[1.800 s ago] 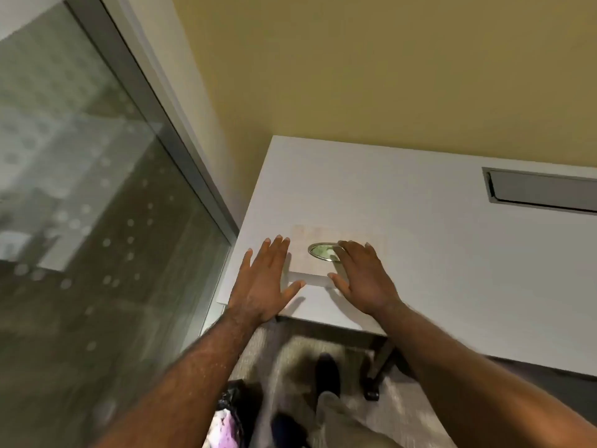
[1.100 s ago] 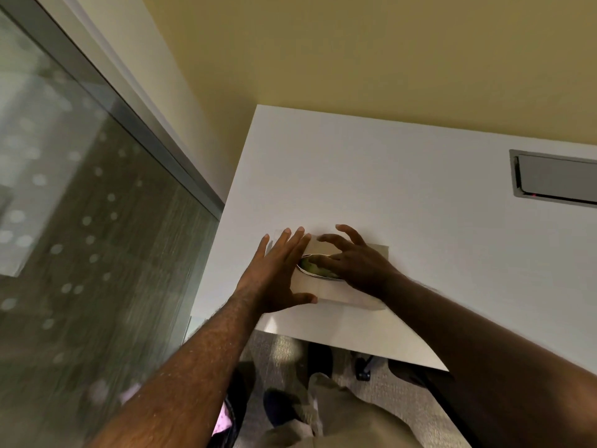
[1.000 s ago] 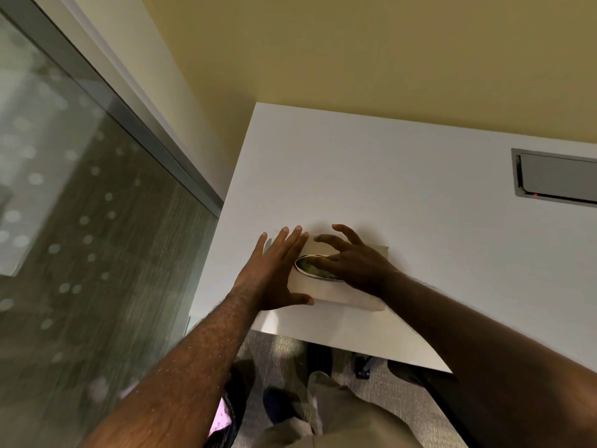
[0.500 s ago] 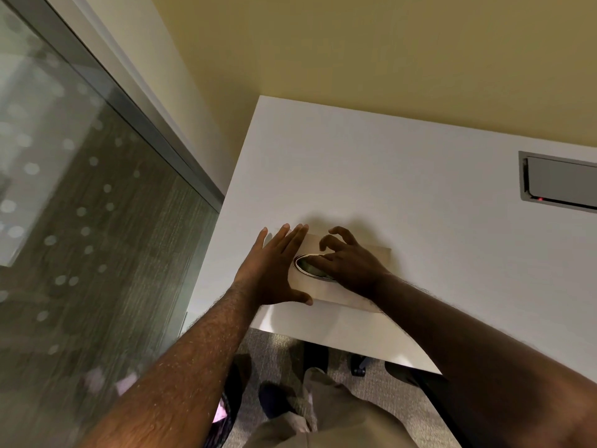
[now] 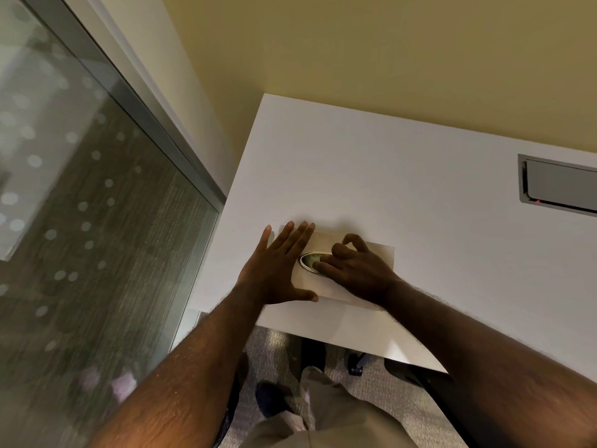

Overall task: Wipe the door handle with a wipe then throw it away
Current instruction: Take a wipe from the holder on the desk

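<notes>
A flat beige wipe box [image 5: 381, 253] lies on the white table [image 5: 387, 176] near its front left corner. In its top is an oval opening [image 5: 307, 259] with a dark rim. My left hand [image 5: 277, 270] rests flat on the box's left part, fingers spread and pointing away from me. My right hand [image 5: 358, 270] sits on the box's right part, its curled fingertips dipping into the opening. Whether they pinch a wipe is hidden. No wipe shows outside the box, and no door handle is in view.
A frosted-dot glass panel [image 5: 97, 221] in a grey metal frame runs along the left. A yellow wall stands behind the table. A grey cable hatch [image 5: 559, 185] is set in the tabletop at the right. Under the table edge are carpet, a chair caster [image 5: 355, 368] and my shoes.
My right hand's fingers have curled tighter and moved into the box's oval opening. My left hand has stayed flat on the box. The camera has shifted slightly.
</notes>
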Demonstrator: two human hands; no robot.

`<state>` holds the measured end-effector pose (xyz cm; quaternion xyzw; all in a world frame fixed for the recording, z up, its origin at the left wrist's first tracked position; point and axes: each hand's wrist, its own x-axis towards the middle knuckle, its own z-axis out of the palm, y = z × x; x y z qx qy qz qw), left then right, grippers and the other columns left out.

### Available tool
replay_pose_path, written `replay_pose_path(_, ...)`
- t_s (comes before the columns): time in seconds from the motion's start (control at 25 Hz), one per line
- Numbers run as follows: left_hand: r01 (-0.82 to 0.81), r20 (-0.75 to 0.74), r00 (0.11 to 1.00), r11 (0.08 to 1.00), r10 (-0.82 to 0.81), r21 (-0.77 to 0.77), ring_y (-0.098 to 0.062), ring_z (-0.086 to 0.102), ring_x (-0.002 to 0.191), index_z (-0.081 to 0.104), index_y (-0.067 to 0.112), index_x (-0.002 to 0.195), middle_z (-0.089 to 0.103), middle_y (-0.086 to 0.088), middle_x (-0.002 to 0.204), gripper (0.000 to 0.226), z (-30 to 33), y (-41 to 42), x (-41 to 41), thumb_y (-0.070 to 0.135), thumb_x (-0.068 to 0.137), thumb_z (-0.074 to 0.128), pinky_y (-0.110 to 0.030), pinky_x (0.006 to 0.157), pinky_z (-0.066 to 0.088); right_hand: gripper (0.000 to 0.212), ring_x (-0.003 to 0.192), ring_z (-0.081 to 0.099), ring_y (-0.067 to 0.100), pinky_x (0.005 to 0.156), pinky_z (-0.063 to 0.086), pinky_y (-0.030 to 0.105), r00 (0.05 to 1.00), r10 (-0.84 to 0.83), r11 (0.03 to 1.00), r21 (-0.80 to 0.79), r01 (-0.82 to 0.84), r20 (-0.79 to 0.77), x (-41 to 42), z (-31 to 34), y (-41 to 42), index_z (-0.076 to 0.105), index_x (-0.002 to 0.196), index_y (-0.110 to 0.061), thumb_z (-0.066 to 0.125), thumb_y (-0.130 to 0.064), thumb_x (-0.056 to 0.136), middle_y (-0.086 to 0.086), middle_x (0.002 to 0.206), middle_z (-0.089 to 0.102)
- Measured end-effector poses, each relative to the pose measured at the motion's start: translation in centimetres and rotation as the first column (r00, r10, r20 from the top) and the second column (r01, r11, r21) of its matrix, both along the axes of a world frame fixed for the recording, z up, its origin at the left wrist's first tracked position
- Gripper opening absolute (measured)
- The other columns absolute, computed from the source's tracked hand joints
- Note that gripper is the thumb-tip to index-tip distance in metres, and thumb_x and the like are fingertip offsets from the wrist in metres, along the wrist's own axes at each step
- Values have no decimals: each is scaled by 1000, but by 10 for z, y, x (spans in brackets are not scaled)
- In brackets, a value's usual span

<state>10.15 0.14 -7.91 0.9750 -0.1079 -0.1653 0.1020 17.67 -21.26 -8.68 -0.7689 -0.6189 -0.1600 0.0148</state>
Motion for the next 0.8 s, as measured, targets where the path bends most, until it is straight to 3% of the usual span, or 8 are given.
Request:
replay_pose_path(0.28, 4, 7, 1000, 1000, -4, -21, -25, -9, 152, -21, 32, 154, -8, -1, 167, 122, -1, 0, 1, 99, 65, 29, -53, 115, -14, 51, 87, 49, 23, 83, 34, 41, 996, -62, 991, 126, 53, 67, -18, 24, -5, 52, 118, -15, 80, -15, 75, 5, 104, 71)
replay_pose_path(0.4, 7, 10, 1000, 1000, -7, 3, -26, -7, 152, -20, 31, 154, -7, -2, 166, 123, 2, -1, 2, 98, 65, 34, -54, 113, -14, 42, 87, 46, 23, 81, 35, 42, 994, -80, 979, 196, 63, 77, -20, 39, -8, 52, 114, -15, 76, -15, 80, 6, 104, 70)
replay_pose_path(0.52, -8, 8, 1000, 1000, 8, 6, -24, -9, 151, -13, 27, 158, -7, -1, 167, 128, 6, -4, 1, 92, 69, 53, -54, 112, -15, 25, 83, 49, 23, 79, 39, 41, 995, -95, 951, 298, 79, 38, -19, 57, -8, 54, 110, -15, 66, -13, 89, 9, 102, 69)
replay_pose_path(0.64, -36, -16, 999, 999, 36, 13, -25, -7, 153, -9, 23, 160, -7, 0, 168, 131, 10, -6, 2, 84, 70, 64, -54, 113, -16, 12, 73, 51, 16, 66, 46, 33, 982, -117, 954, 259, 153, -150, -20, 70, -3, 53, 103, -12, 55, -21, 96, 9, 92, 66)
replay_pose_path(0.72, -52, -22, 998, 999, 52, 10, -27, -6, 154, -9, 22, 160, -6, -1, 168, 132, 12, -8, 1, 81, 70, 67, -54, 114, -15, 36, 64, 46, 10, 57, 41, 25, 874, -194, 952, 131, 278, -446, -22, 69, -2, 50, 103, -17, 37, -51, 98, -3, 85, 59)
replay_pose_path(0.8, -94, -33, 995, 996, 94, 10, -28, -7, 153, -12, 22, 159, -8, -2, 168, 132, 12, -9, -4, 80, 71, 67, -54, 115, -14, 52, 62, 48, 7, 56, 45, 23, 808, -224, 953, 51, 299, -545, -26, 63, -5, 52, 103, -21, 27, -65, 95, -13, 85, 55)
